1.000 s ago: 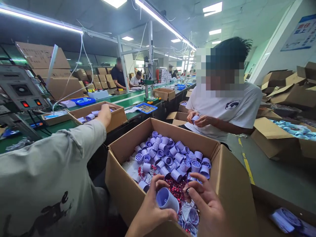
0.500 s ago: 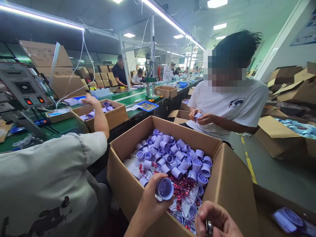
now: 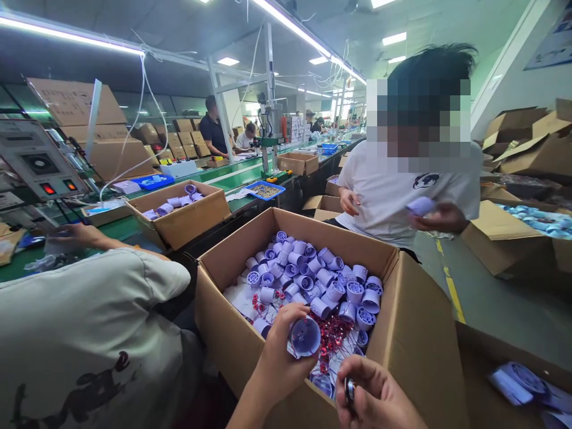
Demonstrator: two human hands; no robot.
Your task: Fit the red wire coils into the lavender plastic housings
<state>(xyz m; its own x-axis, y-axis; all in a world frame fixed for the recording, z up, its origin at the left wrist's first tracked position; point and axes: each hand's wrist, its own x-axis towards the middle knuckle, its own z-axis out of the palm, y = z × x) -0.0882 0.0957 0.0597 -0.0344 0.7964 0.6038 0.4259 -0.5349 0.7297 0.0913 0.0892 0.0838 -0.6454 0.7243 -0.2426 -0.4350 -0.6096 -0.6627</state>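
Observation:
My left hand (image 3: pixel 277 360) is closed around a lavender plastic cup (image 3: pixel 306 337), its hollow side turned up toward me. Close by on the right, my right hand (image 3: pixel 379 396) pinches a small round part (image 3: pixel 349 391) with a shiny metal rim; its exact kind is unclear. Both hands are over the near edge of a large cardboard box (image 3: pixel 429 339). Inside that box lies a heap of similar lavender cups (image 3: pixel 308 268), some showing spoked ends. Nearer me, a tangle of small red pieces on thin wires (image 3: pixel 333 333) lies among them.
A co-worker in a white shirt (image 3: pixel 379 190) sits across the box, holding a lavender cup. Another person's grey back (image 3: pixel 89 322) is close on my left. A smaller carton (image 3: pixel 196 217) and blue tray (image 3: pixel 267 190) stand beyond. Another box (image 3: pixel 487 345) lies right.
My right hand has moved up and left, nearer the cup in my left hand. The co-worker opposite has parted their hands. The person at left has lowered an arm to the bench.

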